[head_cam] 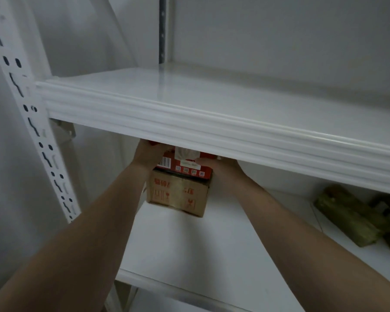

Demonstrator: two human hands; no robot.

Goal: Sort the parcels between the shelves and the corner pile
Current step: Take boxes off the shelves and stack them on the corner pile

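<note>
A red box (185,166) with a barcode and a white picture lies on top of a brown cardboard parcel (178,195) on the lower white shelf (189,248), partly hidden under the upper shelf's front edge (212,131). My left hand (148,154) grips the red box at its left end. My right hand (221,168) holds its right end, thumb on top. The fingertips of both hands are hidden behind the box and the shelf edge.
The upper shelf board (234,95) is bare white. Two olive-green wrapped parcels (351,218) lie at the right of the lower shelf. A white slotted upright (29,113) stands at the left, with grey walls behind.
</note>
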